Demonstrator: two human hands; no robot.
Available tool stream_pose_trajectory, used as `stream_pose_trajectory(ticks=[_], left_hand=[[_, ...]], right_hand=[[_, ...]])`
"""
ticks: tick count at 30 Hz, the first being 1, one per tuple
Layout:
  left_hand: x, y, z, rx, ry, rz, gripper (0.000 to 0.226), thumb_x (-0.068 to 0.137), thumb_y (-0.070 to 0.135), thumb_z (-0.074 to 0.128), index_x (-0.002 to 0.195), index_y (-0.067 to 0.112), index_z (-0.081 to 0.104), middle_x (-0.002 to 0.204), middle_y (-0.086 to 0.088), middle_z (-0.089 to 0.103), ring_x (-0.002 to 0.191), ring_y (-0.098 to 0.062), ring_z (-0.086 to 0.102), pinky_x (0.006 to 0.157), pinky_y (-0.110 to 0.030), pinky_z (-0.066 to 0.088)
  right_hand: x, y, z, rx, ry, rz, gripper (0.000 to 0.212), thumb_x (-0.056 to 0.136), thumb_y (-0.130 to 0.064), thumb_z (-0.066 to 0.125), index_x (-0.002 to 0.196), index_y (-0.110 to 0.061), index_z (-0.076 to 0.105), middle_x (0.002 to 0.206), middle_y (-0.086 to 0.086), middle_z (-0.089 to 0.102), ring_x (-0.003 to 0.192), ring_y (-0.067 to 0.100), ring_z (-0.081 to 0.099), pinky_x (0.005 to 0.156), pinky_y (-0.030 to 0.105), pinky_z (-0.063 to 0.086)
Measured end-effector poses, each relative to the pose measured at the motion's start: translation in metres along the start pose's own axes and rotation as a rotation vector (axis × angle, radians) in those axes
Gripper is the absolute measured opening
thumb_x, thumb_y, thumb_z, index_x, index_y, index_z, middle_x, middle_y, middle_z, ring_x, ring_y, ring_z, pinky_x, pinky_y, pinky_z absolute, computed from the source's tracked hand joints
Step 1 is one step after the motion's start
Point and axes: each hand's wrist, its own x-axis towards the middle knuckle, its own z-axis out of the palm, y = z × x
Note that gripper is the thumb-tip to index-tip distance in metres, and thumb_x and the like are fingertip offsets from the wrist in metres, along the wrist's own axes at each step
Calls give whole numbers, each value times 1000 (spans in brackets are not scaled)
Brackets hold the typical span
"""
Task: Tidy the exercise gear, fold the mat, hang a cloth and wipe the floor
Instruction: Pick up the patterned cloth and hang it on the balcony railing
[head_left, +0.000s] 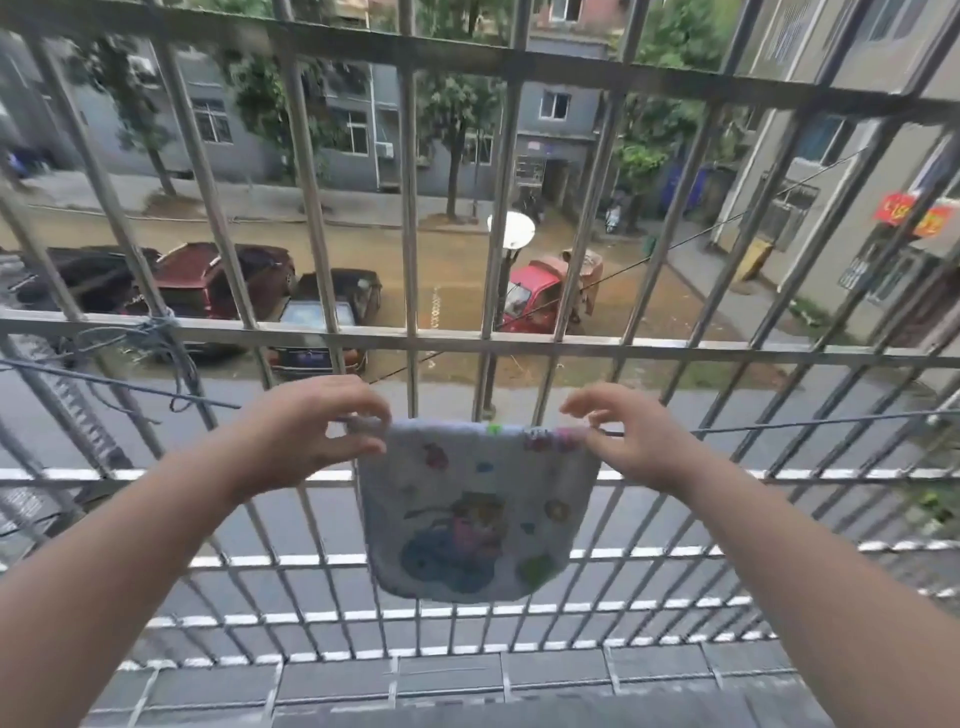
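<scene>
**Cloth on the line: handling notes**

Observation: a small printed terry cloth (478, 514) hangs folded over a thin clothesline (779, 427) strung inside the metal window cage (415, 338). Its top edge sits on the line; the visible body droops below it, lower corners rounded and slack.

Left hand (317, 431): at the cloth's left top corner, thumb and fingers (363, 410) curled round the fold where it meets the line. Whether the pinch bears on the cloth or has just eased off, I cannot tell; contact looks likely.

Right hand (628, 441): at the right top corner, fingers narrow, thumb and forefinger nipping the edge at the line.

Judgement on handling: light, soft, limp; no stiffness, so it follows whatever holds it. Pile fabric should grip the line fairly well, but the line is thin and slack, and a small cloth could slide along it or slip off if the two flaps hang unequal. Best hold is the top corners, as now, drawing them apart along the line to flatten the fold. No pegs visible on the cloth.

Beyond the cage: a street with parked cars, well below the line.
</scene>
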Motion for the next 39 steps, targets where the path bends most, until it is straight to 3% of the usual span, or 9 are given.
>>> stream_pose_trajectory(ticks=[6, 9, 14, 16, 20, 25, 30, 33, 39], left_hand=[[12, -16, 13, -101, 101, -66, 21, 83, 12, 75, 96, 29, 74, 90, 18, 71, 86, -4, 67, 81, -39, 58], [26, -16, 9, -122, 75, -181, 10, 86, 21, 73, 90, 30, 74, 84, 20, 70, 84, 2, 64, 84, -36, 56], [36, -20, 5, -191, 92, -316, 11, 92, 23, 67, 85, 31, 64, 84, 13, 71, 84, -9, 68, 83, -43, 57], [38, -22, 6, -242, 99, -368, 8, 93, 25, 65, 89, 32, 65, 89, 13, 73, 87, -9, 69, 86, -43, 57], [46, -21, 9, -85, -9, -402, 17, 99, 35, 52, 109, 42, 64, 105, 14, 70, 101, -11, 63, 90, -38, 49], [45, -18, 2, -158, -130, -384, 13, 87, 46, 67, 99, 42, 70, 93, 20, 71, 91, 2, 64, 87, -33, 53], [42, -13, 2, -72, -140, -391, 16, 85, 28, 72, 95, 41, 71, 88, 15, 71, 86, -5, 65, 83, -38, 55], [42, -4, 3, -19, -145, -404, 24, 86, 17, 67, 98, 37, 71, 90, 11, 71, 88, -11, 65, 85, -41, 54], [36, 21, -2, 150, -274, -403, 32, 87, 20, 57, 104, 46, 62, 101, 16, 68, 94, -9, 62, 82, -38, 54]], right_hand=[[9, 14, 8, -61, 61, -195, 24, 82, -6, 73, 94, -24, 62, 95, -14, 62, 92, 7, 60, 80, 14, 44], [21, 22, 9, -44, 55, -148, 20, 85, -6, 70, 90, -24, 66, 88, -16, 65, 87, 5, 62, 78, 17, 47], [36, 23, 7, 53, 183, 3, 15, 93, -13, 62, 88, -27, 60, 84, -15, 64, 82, 1, 59, 71, 16, 45], [42, 23, 9, 60, 212, 60, 12, 95, -17, 60, 90, -27, 59, 85, -14, 66, 83, 7, 61, 73, 23, 47], [48, 16, 12, -98, 34, 106, 21, 100, -29, 51, 102, -37, 70, 101, -20, 69, 96, 9, 59, 78, 30, 42], [45, 16, 3, -103, -120, 23, 19, 92, -30, 60, 106, -39, 70, 98, -27, 66, 93, -5, 59, 76, 18, 45], [39, 23, 9, -214, -118, 6, 29, 88, -18, 57, 110, -33, 69, 96, -22, 64, 91, 8, 60, 82, 30, 50], [33, 21, 15, -290, -57, -30, 29, 86, -16, 54, 105, -34, 67, 94, -17, 68, 87, 14, 62, 76, 35, 54], [13, 2, 20, -475, -55, -3, 24, 89, -20, 48, 106, -32, 60, 99, -9, 68, 89, 22, 62, 71, 37, 52]])
